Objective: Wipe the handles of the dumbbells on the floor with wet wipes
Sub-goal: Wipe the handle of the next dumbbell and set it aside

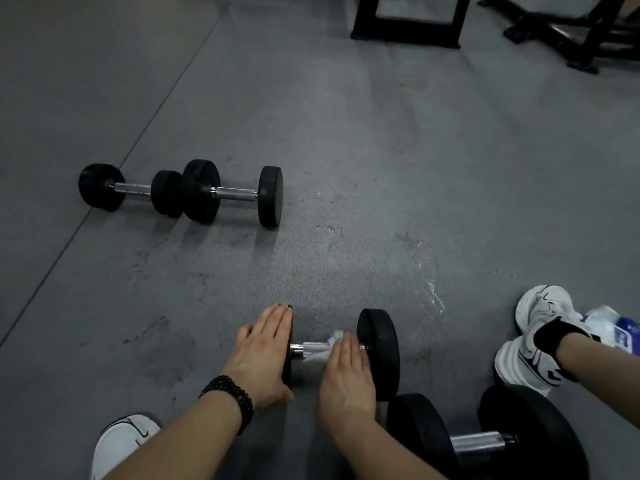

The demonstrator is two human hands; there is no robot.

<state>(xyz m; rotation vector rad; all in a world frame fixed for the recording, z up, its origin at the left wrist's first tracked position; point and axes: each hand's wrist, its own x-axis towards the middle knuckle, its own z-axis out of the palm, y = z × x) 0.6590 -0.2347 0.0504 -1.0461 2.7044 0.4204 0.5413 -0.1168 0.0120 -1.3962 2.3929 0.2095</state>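
Dumbbell (341, 351): heavy, round ends roll. L hand (263, 355) flat, steadying its end; R hand (346, 368), fingers together, presses wet wipe (323, 349) onto knurled handle.

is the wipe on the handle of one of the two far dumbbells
No, the wipe lies on the near dumbbell's handle under the right hand.

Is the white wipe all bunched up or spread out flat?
Bunched up. The wet wipe sits crumpled on the dumbbell handle under the right hand.
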